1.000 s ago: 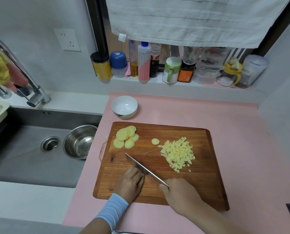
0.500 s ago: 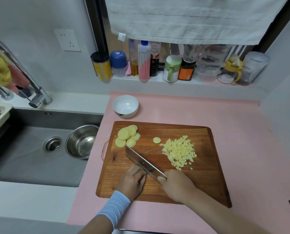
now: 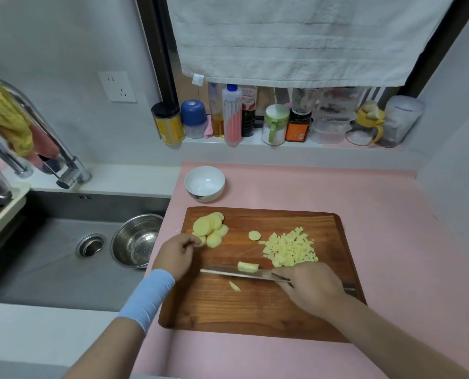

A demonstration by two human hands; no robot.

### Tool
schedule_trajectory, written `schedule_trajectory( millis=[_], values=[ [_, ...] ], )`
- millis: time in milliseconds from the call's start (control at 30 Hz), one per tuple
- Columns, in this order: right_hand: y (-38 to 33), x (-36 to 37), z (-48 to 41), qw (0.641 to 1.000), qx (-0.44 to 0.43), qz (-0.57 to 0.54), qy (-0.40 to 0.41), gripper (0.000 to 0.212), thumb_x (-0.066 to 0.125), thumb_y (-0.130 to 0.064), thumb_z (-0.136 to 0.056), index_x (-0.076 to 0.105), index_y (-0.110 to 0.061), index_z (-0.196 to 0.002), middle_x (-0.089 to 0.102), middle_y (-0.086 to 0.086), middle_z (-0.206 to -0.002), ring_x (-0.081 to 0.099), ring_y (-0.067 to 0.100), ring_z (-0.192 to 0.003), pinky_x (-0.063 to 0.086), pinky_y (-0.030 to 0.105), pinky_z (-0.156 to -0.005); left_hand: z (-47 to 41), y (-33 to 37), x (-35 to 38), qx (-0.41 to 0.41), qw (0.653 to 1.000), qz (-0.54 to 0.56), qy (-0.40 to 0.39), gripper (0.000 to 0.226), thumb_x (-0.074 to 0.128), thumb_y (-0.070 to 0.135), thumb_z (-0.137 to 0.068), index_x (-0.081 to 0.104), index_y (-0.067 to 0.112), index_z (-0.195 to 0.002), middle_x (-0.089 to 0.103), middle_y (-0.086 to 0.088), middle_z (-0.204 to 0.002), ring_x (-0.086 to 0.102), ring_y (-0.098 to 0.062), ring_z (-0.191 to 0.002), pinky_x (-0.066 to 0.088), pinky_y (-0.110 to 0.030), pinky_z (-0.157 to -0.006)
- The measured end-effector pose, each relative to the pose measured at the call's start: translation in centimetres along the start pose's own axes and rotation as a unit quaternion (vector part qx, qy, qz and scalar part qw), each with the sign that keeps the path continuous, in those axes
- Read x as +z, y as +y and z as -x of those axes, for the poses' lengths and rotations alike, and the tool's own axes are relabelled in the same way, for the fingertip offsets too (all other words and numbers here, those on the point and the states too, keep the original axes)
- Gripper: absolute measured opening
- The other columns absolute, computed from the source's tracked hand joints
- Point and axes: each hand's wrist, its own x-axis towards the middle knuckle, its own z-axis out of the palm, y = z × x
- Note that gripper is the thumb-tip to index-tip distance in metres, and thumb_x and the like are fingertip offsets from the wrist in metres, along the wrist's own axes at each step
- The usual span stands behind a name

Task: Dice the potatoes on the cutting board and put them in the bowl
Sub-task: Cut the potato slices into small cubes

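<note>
- Dicing is midway, I judge: right hand [image 3: 311,287] grips the knife [image 3: 238,272], blade flat, a cut piece [image 3: 248,266] on it.
- Left hand [image 3: 177,253] reaches the slices [image 3: 210,229] at the board's [image 3: 255,310] far left, fingertips curled, pinching one.
- Next: probably bring slices under the blade.
- Dice [image 3: 289,248] lie far right; bowl [image 3: 204,183] beyond the board is empty.
- Pink counter [image 3: 391,242]; sink [image 3: 50,255] left.
</note>
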Motion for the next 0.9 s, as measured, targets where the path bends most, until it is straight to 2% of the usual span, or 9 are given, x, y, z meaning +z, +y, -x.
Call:
schedule_trajectory(
  millis=[100,167,233,467,600,667,733,800,900],
  values=[
    [0.1,0.4,-0.2,0.997,-0.048,0.056,-0.007,0.047,0.048,-0.04,-0.103,0.04,-0.05,-0.149,0.07,-0.009,-0.099,0.066,0.017,-0.086,0.055,0.032,-0.069,-0.8,2.5,0.0,0.01,0.98,-0.062,-0.188,0.01,0.067,0.033,-0.092,0.073,0.037,-0.1,0.068,0.02,-0.105,0.06,-0.007,-0.102,0.042,-0.023,-0.097],
    [0.1,0.3,-0.5,0.996,-0.058,0.068,-0.005,0.046,0.049,-0.039,-0.103,0.043,-0.046,-0.148,0.071,-0.008,-0.104,0.066,0.02,-0.09,0.057,0.035,-0.072,-0.8,3.9,1.1,-0.004,0.944,-0.087,-0.318,0.032,0.069,0.049,-0.087,0.067,0.042,-0.117,0.064,0.024,-0.117,0.056,-0.005,-0.112,0.038,-0.025,-0.104],
    [0.0,0.2,-0.5,0.995,-0.065,0.074,0.003,0.043,0.048,-0.04,-0.103,0.045,-0.044,-0.146,0.071,-0.007,-0.105,0.067,0.021,-0.091,0.057,0.036,-0.073,-0.8,5.0,2.0,-0.009,0.914,-0.114,-0.388,0.047,0.068,0.055,-0.085,0.061,0.042,-0.13,0.061,0.026,-0.121,0.052,-0.003,-0.115,0.035,-0.026,-0.106],
    [-0.2,-0.5,-0.3,0.992,-0.084,0.093,0.004,0.041,0.05,-0.037,-0.102,0.05,-0.042,-0.143,0.071,-0.003,-0.105,0.067,0.023,-0.092,0.048,0.032,-0.068,-1.4,5.8,4.2,-0.018,0.918,-0.055,-0.393,0.027,0.07,0.042,-0.089,0.074,0.035,-0.115,0.072,0.02,-0.106,0.062,0.005,-0.098,0.04,-0.007,-0.078],
    [-0.1,-0.4,-0.2,0.991,-0.09,0.099,0.002,0.037,0.053,-0.035,-0.101,0.056,-0.039,-0.138,0.071,-0.002,-0.102,0.068,0.024,-0.089,0.051,0.032,-0.067,-2.0,5.3,4.6,-0.016,0.911,-0.077,-0.404,0.027,0.07,0.046,-0.088,0.075,0.032,-0.111,0.073,0.015,-0.105,0.063,0.002,-0.092,0.045,-0.014,-0.082],
    [0.2,-0.4,0.1,0.991,-0.089,0.097,-0.001,0.038,0.052,-0.034,-0.101,0.054,-0.039,-0.139,0.071,-0.003,-0.102,0.067,0.022,-0.09,0.053,0.032,-0.07,-2.5,4.3,4.8,-0.033,0.917,-0.072,-0.392,0.021,0.073,0.04,-0.086,0.076,0.03,-0.105,0.073,0.008,-0.093,0.064,-0.006,-0.081,0.054,-0.023,-0.086],
    [1.0,-0.3,0.5,0.993,-0.08,0.082,-0.005,0.042,0.05,-0.037,-0.102,0.05,-0.043,-0.143,0.071,-0.005,-0.105,0.066,0.019,-0.093,0.047,0.03,-0.069,-2.8,3.5,4.7,-0.053,0.926,-0.048,-0.372,0.014,0.075,0.031,-0.087,0.076,0.027,-0.1,0.069,0.001,-0.082,0.059,-0.011,-0.068,0.056,-0.025,-0.079],
    [2.3,-0.4,0.9,0.996,-0.063,0.059,-0.002,0.041,0.049,-0.043,-0.102,0.051,-0.049,-0.143,0.072,-0.009,-0.103,0.065,0.014,-0.091,0.042,0.028,-0.068,-3.0,2.6,4.7,-0.051,0.937,-0.045,-0.342,0.015,0.076,0.03,-0.086,0.075,0.028,-0.101,0.071,0.004,-0.087,0.061,-0.009,-0.071,0.054,-0.02,-0.076],
    [4.0,-0.6,1.3,1.0,-0.009,-0.006,-0.001,0.033,0.046,-0.053,-0.102,0.061,-0.054,-0.132,0.074,-0.017,-0.097,0.065,0.007,-0.084,0.043,0.021,-0.067,-2.8,1.8,4.7,-0.007,0.949,-0.086,-0.304,0.023,0.075,0.034,-0.087,0.074,0.033,-0.11,0.073,0.015,-0.099,0.064,-0.002,-0.088,0.046,-0.012,-0.08]
  ],
)
